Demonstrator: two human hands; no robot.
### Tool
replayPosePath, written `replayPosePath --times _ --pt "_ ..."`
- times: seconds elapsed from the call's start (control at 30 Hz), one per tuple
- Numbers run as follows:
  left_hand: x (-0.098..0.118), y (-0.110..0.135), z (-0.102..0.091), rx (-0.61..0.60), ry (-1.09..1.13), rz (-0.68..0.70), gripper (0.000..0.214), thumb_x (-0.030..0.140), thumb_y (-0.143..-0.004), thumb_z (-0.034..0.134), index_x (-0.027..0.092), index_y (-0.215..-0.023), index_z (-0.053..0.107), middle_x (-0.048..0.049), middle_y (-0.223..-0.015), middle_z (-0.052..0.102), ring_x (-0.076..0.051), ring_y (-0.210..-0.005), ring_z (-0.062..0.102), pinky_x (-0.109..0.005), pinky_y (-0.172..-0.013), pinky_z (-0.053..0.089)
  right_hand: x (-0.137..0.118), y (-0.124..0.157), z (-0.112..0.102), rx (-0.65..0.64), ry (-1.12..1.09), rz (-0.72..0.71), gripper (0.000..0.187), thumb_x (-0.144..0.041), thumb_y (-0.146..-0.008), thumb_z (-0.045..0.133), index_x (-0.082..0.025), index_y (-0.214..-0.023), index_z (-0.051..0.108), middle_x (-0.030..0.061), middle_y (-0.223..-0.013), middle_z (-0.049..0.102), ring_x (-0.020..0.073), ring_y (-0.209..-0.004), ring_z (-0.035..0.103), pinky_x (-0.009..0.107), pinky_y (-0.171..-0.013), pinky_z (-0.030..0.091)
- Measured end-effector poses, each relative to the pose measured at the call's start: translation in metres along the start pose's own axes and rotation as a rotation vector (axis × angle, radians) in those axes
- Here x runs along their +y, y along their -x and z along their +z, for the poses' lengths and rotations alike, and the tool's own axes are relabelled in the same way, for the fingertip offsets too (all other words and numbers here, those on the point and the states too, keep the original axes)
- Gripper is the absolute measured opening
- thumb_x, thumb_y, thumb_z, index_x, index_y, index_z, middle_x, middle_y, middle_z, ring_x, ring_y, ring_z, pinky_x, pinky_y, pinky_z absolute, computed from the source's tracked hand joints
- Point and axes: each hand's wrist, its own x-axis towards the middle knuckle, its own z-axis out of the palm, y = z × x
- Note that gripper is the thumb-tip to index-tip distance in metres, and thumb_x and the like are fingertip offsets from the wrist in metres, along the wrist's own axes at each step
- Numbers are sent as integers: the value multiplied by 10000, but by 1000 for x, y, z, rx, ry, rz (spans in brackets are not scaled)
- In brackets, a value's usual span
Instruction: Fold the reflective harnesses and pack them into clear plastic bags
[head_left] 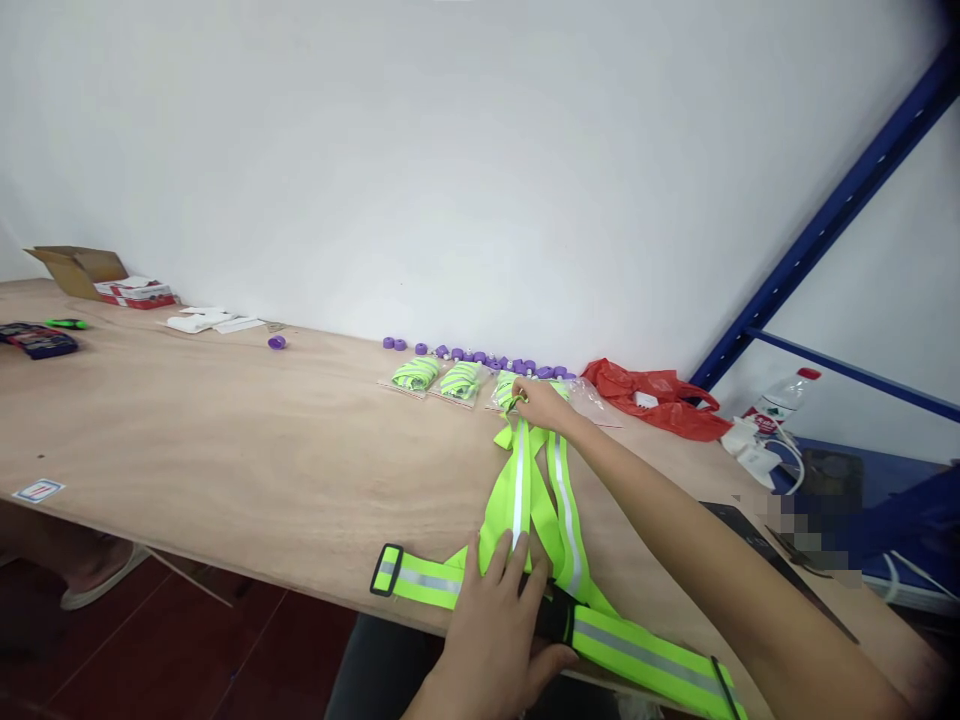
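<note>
A neon-yellow reflective vest (pixel 574 520) made of straps with silver stripes lies spread over the front of the wooden table. My left hand (pixel 495 620) rests on its lower part, palm down with fingers spread, beside a black buckle piece (pixel 555 615). The waist strap runs out to both sides, with a black slider (pixel 386 570) at its left end. Farther back, my right hand (pixel 544 402) pinches the upper end of the vest's straps. Bagged folded vests (pixel 459 381) lie in a row close to that hand, which partly covers one of them.
Several purple caps (pixel 480 357) line the wall behind the bags. A red plastic bag (pixel 656 395) and a bottle (pixel 784 400) are at the right, near a blue metal frame (pixel 825 220). A cardboard box (pixel 75 270) stands far left. Another person's foot (pixel 105 570) shows below the table.
</note>
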Motion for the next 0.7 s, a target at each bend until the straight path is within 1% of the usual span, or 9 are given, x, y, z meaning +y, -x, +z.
replayPosePath --times 0.07,0.1,0.13,0.2,0.27,0.37,0.47,0.57,0.7 --pt "0 0 1 11 -26 2 826 628 -919 512 253 -1600 232 -114 -1670 217 -401 -1522 195 -704 -1195 118 4 -1 3 -1 -154 70 364 -90 -859 463 -173 -1186 601 83 -1020 737 172 -719 699 217 -570 476" --pt "0 0 1 14 -35 4 830 626 -916 520 254 -1600 234 -110 -1669 220 -401 -1521 200 -700 -1197 121 6 -2 5 -12 -228 104 368 -90 -856 459 -178 -1182 605 71 -998 741 163 -683 701 210 -549 487" --pt "0 0 2 16 -42 5 833 625 -913 526 256 -1600 234 -107 -1670 221 -400 -1519 205 -697 -1198 123 7 -3 8 -25 -298 135 346 -95 -854 461 -179 -1149 621 57 -954 744 159 -655 703 207 -537 500" --pt "-1 0 3 18 -46 7 837 623 -910 535 260 -1600 231 -100 -1670 224 -398 -1518 211 -691 -1201 128 9 -5 13 -53 -420 188 235 -129 -852 487 -172 -1010 655 35 -814 735 165 -617 707 207 -534 526" --pt "-1 -1 3 13 -39 2 839 624 -907 539 273 -1601 225 -87 -1674 217 -400 -1520 203 -694 -1198 138 10 -5 17 -64 -523 224 117 -181 -847 532 -169 -871 645 25 -719 714 169 -611 708 209 -548 547" --pt "-1 -1 1 -5 -5 -8 831 619 -911 533 287 -1603 212 -74 -1683 184 -404 -1527 171 -714 -1187 135 7 -4 21 -59 -635 242 84 -226 -840 554 -176 -788 597 30 -731 717 159 -646 703 205 -574 559" --pt "0 -1 -2 -19 31 -17 812 608 -926 515 282 -1604 210 -85 -1683 171 -402 -1533 148 -729 -1182 98 5 -3 21 -55 -680 244 94 -232 -854 506 -184 -841 586 22 -743 707 149 -654 687 211 -573 556" --pt "1 0 -3 -25 36 -18 821 614 -922 521 280 -1605 211 -89 -1682 177 -404 -1532 151 -723 -1186 99 5 -4 17 -47 -652 255 116 -224 -852 482 -192 -890 587 4 -720 671 144 -640 658 211 -551 536" --pt "0 0 0 -16 15 -17 838 616 -915 533 275 -1607 207 -84 -1681 182 -404 -1529 165 -710 -1194 116 10 -3 8 -57 -507 267 90 -219 -825 518 -174 -803 592 30 -688 638 166 -614 617 215 -484 478"
